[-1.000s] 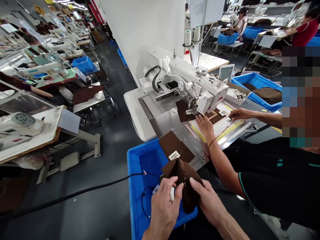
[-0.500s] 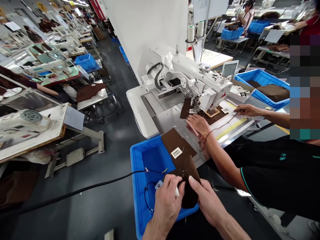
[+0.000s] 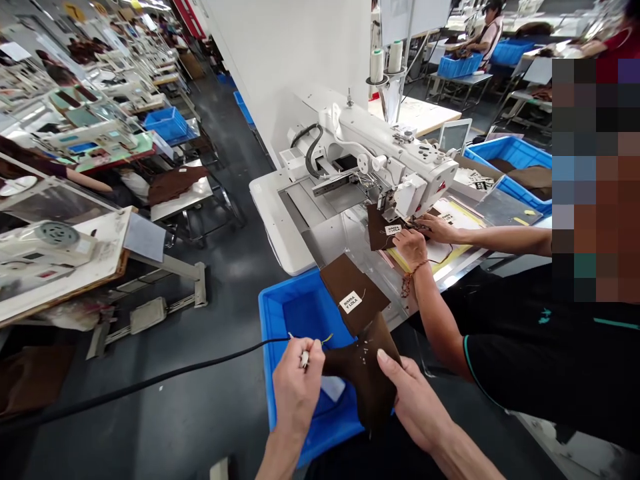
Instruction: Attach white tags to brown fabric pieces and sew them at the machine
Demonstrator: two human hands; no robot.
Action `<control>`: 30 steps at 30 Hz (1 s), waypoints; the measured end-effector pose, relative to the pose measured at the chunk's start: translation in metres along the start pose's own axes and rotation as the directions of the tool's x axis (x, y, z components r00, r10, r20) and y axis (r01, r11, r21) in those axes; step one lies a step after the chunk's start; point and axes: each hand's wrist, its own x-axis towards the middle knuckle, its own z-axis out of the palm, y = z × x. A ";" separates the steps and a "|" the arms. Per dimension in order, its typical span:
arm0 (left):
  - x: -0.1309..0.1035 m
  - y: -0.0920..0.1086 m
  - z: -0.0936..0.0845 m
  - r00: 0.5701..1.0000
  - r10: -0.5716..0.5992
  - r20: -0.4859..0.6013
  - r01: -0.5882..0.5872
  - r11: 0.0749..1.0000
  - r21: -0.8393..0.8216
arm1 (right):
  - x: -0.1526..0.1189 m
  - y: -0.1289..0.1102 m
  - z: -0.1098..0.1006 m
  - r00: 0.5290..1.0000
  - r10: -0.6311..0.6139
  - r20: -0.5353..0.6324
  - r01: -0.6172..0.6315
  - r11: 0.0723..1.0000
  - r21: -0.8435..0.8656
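Brown fabric (image 3: 377, 373) hangs over the blue bin (image 3: 264, 347), with small pale bits on its surface. My right hand (image 3: 417, 400) grips its right edge between thumb and fingers. My left hand (image 3: 297, 373) is closed at the fabric's left side, with a small whitish object (image 3: 305, 359) showing between its fingers; what exactly that is, I cannot make out. Just beyond, another brown piece (image 3: 357, 283) with a white printed label (image 3: 351, 302) lies across the bin's far corner and the machine table's edge.
A white sewing machine (image 3: 395, 150) stands ahead, where a co-worker's two hands (image 3: 413, 248) handle a labelled brown piece. The co-worker's dark sleeve (image 3: 520, 347) is close on my right. A black cable (image 3: 200, 368) crosses from the left to the bin.
My left hand has moved left, away from my right hand, and the fabric between them is more spread. The co-worker's hands have come together near the machine head.
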 end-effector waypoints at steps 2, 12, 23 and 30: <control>-0.002 0.003 -0.007 0.994 0.034 0.100 -0.032 0.999 -0.014 | 0.000 -0.001 -0.001 1.000 0.005 0.006 -0.005 1.000 -0.011; -0.026 0.024 0.013 0.929 0.137 0.343 -0.159 0.987 0.036 | -0.005 0.000 0.002 0.964 -0.206 0.167 0.261 0.851 -0.455; -0.022 0.027 0.015 0.969 0.081 0.234 -0.099 0.993 0.069 | -0.010 0.005 0.009 0.967 -0.196 0.166 0.253 0.832 -0.495; -0.005 -0.005 -0.014 0.952 -0.295 0.077 0.289 0.954 0.081 | -0.008 0.009 0.004 0.992 -0.124 -0.020 0.115 0.958 -0.261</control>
